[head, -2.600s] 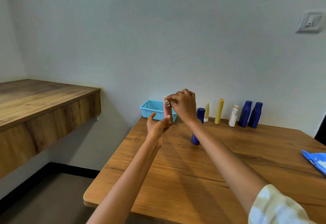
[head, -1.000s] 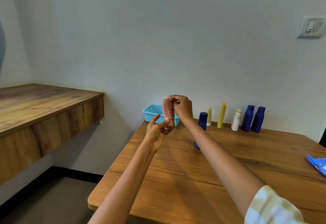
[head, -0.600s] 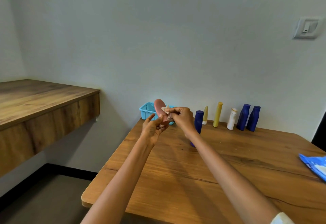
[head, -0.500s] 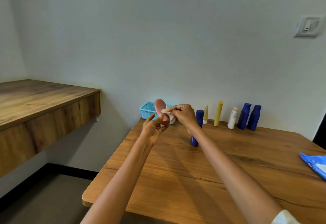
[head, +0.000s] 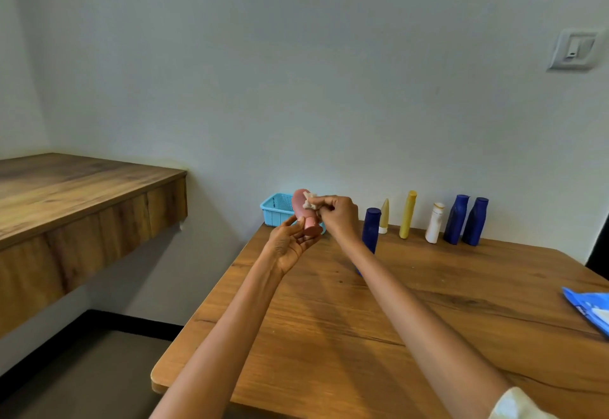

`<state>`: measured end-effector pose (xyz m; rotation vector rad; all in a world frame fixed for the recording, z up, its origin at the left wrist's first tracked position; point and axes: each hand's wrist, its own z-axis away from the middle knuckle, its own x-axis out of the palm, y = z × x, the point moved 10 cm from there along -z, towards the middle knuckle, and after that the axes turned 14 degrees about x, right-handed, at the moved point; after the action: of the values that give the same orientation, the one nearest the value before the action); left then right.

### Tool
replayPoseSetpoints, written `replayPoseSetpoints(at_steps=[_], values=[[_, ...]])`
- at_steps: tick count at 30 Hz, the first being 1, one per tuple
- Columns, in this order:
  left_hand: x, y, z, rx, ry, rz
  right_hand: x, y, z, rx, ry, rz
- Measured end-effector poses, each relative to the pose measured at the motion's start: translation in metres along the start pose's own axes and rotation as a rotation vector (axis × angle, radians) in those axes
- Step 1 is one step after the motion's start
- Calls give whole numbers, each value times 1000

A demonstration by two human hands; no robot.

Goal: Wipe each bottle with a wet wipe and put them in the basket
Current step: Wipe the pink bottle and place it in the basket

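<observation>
Our right forearm crossed in front of the lone blue bottle (head: 371, 228), hiding its lower body and base. The pink bottle (head: 302, 210) and our hands covered the right half of the basket (head: 277, 209), so we could not see inside it. The wipe (head: 309, 201) showed only as a crumpled bit at the right hand (head: 339, 214); the rest sat inside the grip. At three o'clock the frame edge cut off the blue packet (head: 591, 310) and the tabletop (head: 428, 303). Our right sleeve (head: 517, 405) ran off the bottom edge. Labels on the far bottles were too small to read.
</observation>
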<state>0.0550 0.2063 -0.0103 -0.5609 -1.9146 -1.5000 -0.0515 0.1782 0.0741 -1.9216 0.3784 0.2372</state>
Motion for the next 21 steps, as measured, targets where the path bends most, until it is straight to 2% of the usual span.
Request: replayPoseSetpoints(at_steps=[5, 10, 15, 21], values=[[-14, -6, 2, 4, 34, -44, 2, 12, 2, 57, -70, 60], [-10, -8, -3, 15, 29, -89, -18, 2, -11, 73, 12, -105], [-5, -4, -6, 73, 24, -169, 15, 11, 2, 61, -155, -124], [-24, 0, -1, 171, 102, -235, 12, 38, 11, 117, -198, -197]])
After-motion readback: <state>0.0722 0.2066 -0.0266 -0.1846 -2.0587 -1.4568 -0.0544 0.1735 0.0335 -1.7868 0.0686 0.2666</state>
